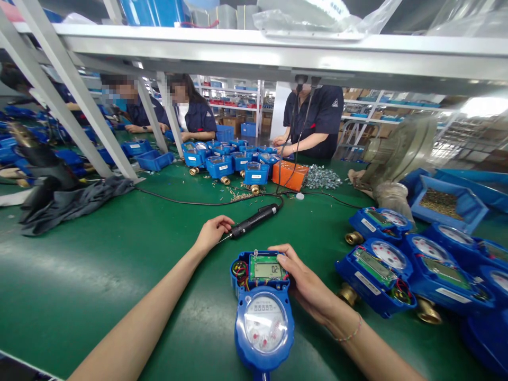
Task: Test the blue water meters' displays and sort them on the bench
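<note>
Open-topped water meter (262,309) at the near middle of the green worktop (71,286), in front of the person, its round dial (265,324) nearest the body and its lit LCD display (266,271) beyond. The right hand (304,280) holds the far right corner of the blue housing, fingers closed about it, thumb at the display's edge. The left hand (215,233) lies with fingers loosely curled just beside the bit of an electric screwdriver (254,221); whether they touch it, I cannot tell from here. To the right sit similar meters (375,275) with brass fittings (348,293). Handling: the meter is probably fairly heavy, its shell stiff and somewhat slippery, its display and thin wires (251,284) fragile; the housing's side walls look the safest hold, clear of the exposed circuitry
</note>
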A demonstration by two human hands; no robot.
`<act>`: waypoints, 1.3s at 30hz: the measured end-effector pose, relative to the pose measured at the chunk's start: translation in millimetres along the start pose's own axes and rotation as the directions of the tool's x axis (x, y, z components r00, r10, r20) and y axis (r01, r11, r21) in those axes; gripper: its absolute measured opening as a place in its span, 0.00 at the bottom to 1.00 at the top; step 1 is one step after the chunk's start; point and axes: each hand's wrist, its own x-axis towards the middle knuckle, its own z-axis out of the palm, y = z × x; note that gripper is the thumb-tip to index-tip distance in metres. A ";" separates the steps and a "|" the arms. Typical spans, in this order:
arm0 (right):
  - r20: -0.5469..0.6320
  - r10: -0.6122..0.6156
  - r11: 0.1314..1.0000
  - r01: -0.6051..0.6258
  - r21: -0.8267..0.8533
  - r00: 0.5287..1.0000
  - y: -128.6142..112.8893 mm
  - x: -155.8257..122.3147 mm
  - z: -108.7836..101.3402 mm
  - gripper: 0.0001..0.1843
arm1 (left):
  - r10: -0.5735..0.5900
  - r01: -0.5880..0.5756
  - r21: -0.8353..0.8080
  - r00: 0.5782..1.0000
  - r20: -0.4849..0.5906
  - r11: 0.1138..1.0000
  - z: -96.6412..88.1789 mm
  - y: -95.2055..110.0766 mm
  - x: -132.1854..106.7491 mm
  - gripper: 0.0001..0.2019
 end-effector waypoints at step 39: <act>0.019 0.005 1.000 -0.005 -0.016 1.000 1.1 0.5 -2.5 0.16 | -0.004 0.004 -0.022 1.000 0.000 1.000 0.0 2.7 -0.3 0.18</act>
